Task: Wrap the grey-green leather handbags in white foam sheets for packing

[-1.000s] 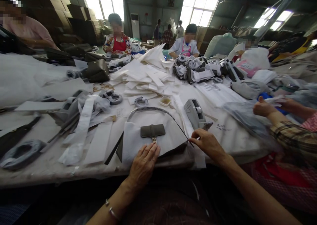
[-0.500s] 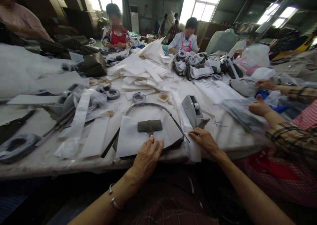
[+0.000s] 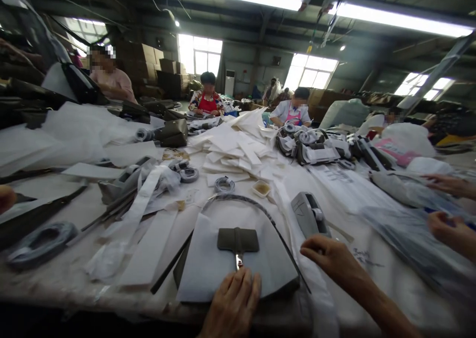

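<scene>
A grey handbag [image 3: 267,271] wrapped in white paper lies flat at the near table edge, with a grey flap tab [image 3: 238,240], a metal clasp and a curved handle [image 3: 238,199] above it. My left hand [image 3: 232,306] rests flat on the bag's lower edge just below the clasp, fingers stretched out. My right hand [image 3: 332,261] hovers at the bag's right side beside a grey tape dispenser [image 3: 308,216], fingers curled loosely; nothing shows in them.
White paper sheets [image 3: 230,149] are piled mid-table, with tape rolls [image 3: 225,184], a small tray [image 3: 261,188], strips and grey bags [image 3: 173,132] around. Another person's hands [image 3: 448,229] work at the right with plastic film. Several people sit at the far side.
The camera has tilted up, so the table and bag sit lower in view. My left hand stays on the bag's lower edge; my right hand has shifted slightly right, away from the bag's corner.
</scene>
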Action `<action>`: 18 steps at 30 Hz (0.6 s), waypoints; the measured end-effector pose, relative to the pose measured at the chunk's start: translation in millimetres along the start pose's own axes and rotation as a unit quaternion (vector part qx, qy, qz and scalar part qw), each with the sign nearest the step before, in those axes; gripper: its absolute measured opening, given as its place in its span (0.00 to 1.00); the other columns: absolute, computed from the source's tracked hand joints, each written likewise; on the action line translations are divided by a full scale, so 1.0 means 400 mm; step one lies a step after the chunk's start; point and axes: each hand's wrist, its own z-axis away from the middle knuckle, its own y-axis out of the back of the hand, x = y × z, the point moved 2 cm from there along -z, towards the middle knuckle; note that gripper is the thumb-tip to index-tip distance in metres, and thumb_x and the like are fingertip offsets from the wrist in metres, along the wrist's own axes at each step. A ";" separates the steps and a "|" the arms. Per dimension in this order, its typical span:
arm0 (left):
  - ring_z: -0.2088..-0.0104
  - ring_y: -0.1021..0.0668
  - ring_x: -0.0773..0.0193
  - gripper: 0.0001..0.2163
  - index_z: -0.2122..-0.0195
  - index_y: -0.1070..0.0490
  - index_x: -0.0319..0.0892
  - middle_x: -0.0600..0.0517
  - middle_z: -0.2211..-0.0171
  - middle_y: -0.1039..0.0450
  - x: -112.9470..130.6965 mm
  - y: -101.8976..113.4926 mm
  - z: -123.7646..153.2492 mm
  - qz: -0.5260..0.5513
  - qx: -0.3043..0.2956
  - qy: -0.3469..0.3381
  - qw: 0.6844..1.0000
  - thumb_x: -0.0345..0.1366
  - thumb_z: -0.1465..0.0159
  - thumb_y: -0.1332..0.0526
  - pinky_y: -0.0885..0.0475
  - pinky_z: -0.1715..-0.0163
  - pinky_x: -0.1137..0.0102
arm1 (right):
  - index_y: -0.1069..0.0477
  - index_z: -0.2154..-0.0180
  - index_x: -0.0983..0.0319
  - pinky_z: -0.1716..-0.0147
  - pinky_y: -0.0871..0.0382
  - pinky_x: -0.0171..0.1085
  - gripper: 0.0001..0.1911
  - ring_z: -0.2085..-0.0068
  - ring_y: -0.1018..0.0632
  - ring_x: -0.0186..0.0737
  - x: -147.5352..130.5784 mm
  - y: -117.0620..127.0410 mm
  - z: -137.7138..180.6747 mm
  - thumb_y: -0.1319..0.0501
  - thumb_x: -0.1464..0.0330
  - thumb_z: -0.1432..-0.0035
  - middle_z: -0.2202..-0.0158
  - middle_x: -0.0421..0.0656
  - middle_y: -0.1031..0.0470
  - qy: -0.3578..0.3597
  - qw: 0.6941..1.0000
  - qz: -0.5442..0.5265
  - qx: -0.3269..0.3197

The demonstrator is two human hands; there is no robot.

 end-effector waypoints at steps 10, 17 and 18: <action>0.47 0.26 0.58 0.16 0.43 0.32 0.37 0.43 0.48 0.28 0.011 0.039 -0.008 0.021 -0.068 -0.002 0.997 0.33 0.30 0.47 0.31 0.47 0.65 | 0.27 0.67 0.56 0.66 0.29 0.37 0.15 0.67 0.23 0.41 -0.322 -0.188 -0.157 0.42 0.55 0.35 0.68 0.42 0.24 0.276 0.958 -0.010 -0.073; 0.46 0.26 0.64 0.19 0.53 0.22 0.50 0.53 0.47 0.25 -0.022 0.113 0.038 0.125 -0.103 -0.032 0.986 0.36 0.28 0.55 0.32 0.42 0.70 | 0.32 0.43 0.53 0.53 0.31 0.47 0.20 0.49 0.25 0.51 -0.217 -0.350 -0.083 0.49 0.58 0.33 0.47 0.47 0.27 0.449 0.889 0.068 -0.051; 0.43 0.28 0.65 0.20 0.52 0.22 0.50 0.55 0.45 0.27 -0.025 0.135 0.069 0.138 -0.087 -0.031 0.986 0.37 0.28 0.55 0.35 0.40 0.72 | 0.34 0.41 0.53 0.53 0.32 0.49 0.22 0.48 0.26 0.53 -0.202 -0.357 -0.080 0.49 0.58 0.33 0.45 0.47 0.28 0.460 0.882 0.081 -0.052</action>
